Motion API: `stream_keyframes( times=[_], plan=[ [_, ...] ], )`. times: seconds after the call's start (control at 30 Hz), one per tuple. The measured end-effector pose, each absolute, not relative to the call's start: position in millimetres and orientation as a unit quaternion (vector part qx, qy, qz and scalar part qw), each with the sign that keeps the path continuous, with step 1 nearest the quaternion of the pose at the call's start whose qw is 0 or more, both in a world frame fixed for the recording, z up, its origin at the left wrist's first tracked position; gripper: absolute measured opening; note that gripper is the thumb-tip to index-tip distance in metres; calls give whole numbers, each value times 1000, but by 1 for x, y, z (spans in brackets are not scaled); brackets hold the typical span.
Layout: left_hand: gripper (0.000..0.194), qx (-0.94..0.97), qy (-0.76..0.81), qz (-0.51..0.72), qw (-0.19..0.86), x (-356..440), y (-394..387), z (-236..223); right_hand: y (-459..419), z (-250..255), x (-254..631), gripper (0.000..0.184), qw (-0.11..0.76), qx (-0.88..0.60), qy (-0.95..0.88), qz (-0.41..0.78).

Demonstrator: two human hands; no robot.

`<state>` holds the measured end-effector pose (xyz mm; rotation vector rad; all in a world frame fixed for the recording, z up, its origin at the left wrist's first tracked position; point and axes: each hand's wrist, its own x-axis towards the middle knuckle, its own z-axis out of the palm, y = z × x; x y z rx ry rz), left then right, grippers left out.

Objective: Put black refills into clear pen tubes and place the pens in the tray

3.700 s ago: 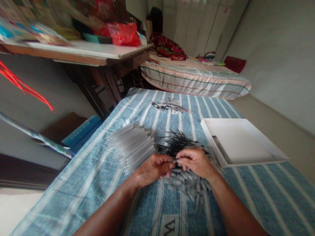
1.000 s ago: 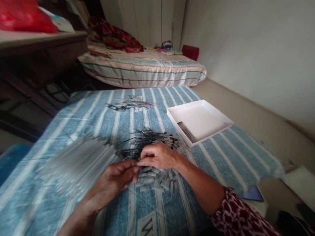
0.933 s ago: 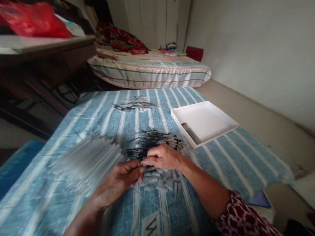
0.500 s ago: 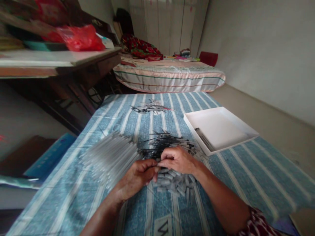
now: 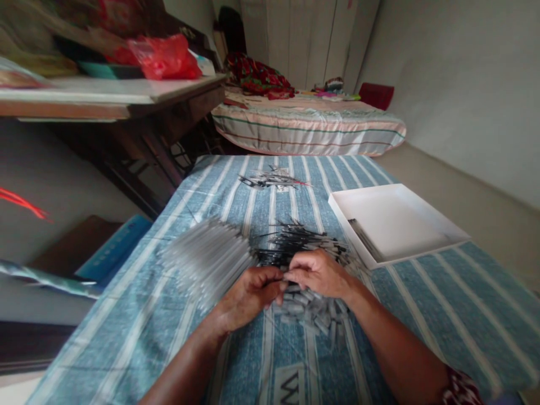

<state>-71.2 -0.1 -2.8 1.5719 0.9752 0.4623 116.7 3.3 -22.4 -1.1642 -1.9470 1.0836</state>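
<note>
My left hand [image 5: 252, 293] and my right hand [image 5: 321, 274] meet over the middle of the table, fingertips pinched together. What sits between the fingertips is too small and hidden to name. Beside my left hand lies a pile of long, translucent tubes [image 5: 211, 260], like pen barrels. Thin black-ended sticks [image 5: 297, 235], like pen refills, spread just beyond my right hand. Short grey sleeve-like pieces [image 5: 310, 312] are heaped under and in front of my hands.
A shallow white box [image 5: 422, 254] stands at the right, with several dark slim sticks [image 5: 363, 241] along its left side. Loose thin pieces [image 5: 274, 180] lie at the far end of the striped tablecloth [image 5: 430, 304]. A side table [image 5: 169, 90] holds a red plastic bag [image 5: 172, 59].
The whole view has shifted, so the table and hands appear farther right. My hands stay pinched together, with little change in their pose.
</note>
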Motion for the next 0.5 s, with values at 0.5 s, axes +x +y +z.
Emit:
stream_keyframes(
  times=[0.5],
  plan=[
    [18,693,396,228,557,-72,2,-10,3,-26,119,35,334,-442,-708,438]
  ],
)
